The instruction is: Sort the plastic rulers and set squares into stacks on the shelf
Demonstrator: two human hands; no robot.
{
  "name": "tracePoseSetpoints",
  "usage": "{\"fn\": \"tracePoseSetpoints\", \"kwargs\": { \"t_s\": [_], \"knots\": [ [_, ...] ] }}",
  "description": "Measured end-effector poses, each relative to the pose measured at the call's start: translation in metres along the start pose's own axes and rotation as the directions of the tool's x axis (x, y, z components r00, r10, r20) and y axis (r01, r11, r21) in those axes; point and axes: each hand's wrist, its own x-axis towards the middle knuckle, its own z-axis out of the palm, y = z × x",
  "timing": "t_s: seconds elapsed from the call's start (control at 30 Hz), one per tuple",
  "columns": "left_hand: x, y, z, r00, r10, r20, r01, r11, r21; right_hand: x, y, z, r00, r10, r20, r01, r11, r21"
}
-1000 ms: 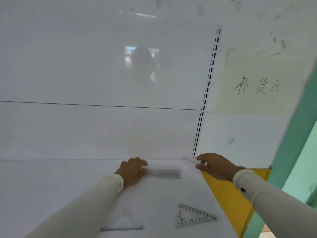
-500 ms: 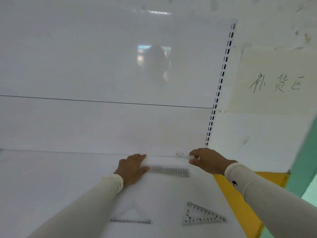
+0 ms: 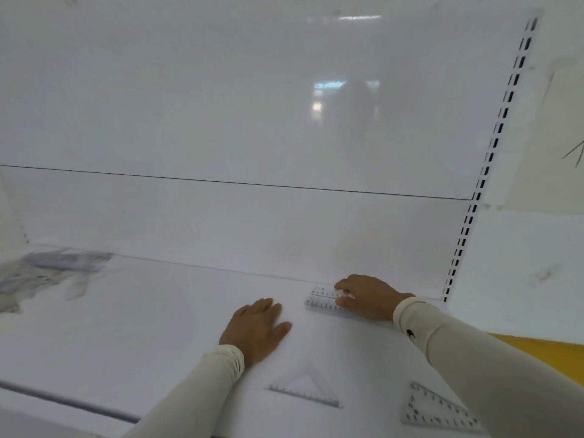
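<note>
On the white shelf (image 3: 158,327) my right hand (image 3: 368,295) pinches a clear plastic ruler (image 3: 322,292) just above a second clear ruler (image 3: 319,304) that lies flat near the back wall. My left hand (image 3: 256,330) rests flat on the shelf with fingers spread, a little left of the rulers and holding nothing. Nearer to me lie two clear set squares: one (image 3: 305,390) just in front of my left wrist, the other (image 3: 436,409) at the lower right, partly under my right forearm.
A blurred heap of clear plastic pieces (image 3: 53,270) lies at the shelf's far left. A slotted upright (image 3: 483,172) runs up the back wall at the right. A yellow panel (image 3: 543,352) borders the shelf on the right. The shelf's front edge (image 3: 63,403) is at lower left.
My right hand has carried its ruler left and down onto the lying ruler. My left hand has let go of that ruler and drawn back, flat. The view has swung left.
</note>
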Motion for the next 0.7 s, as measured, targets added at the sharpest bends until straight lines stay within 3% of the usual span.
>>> {"fn": "tracePoseSetpoints", "kwargs": {
  "t_s": [0.27, 0.47, 0.7],
  "knots": [
    [0.001, -0.002, 0.001, 1.0, -0.001, -0.029, 0.0, 0.999, -0.036, 0.008, -0.004, 0.02, 0.999, 0.031, 0.045, -0.032, 0.999, 0.027],
    [0.001, 0.0, -0.002, 1.0, -0.005, -0.03, 0.004, 0.998, -0.058, 0.004, -0.001, 0.023, 0.999, 0.04, 0.037, -0.044, 0.992, 0.121],
    [0.004, -0.003, -0.003, 0.999, -0.008, -0.038, 0.006, 0.998, -0.058, 0.0, -0.009, 0.018, 0.998, 0.063, 0.002, -0.063, 0.993, 0.105]
  ]
}}
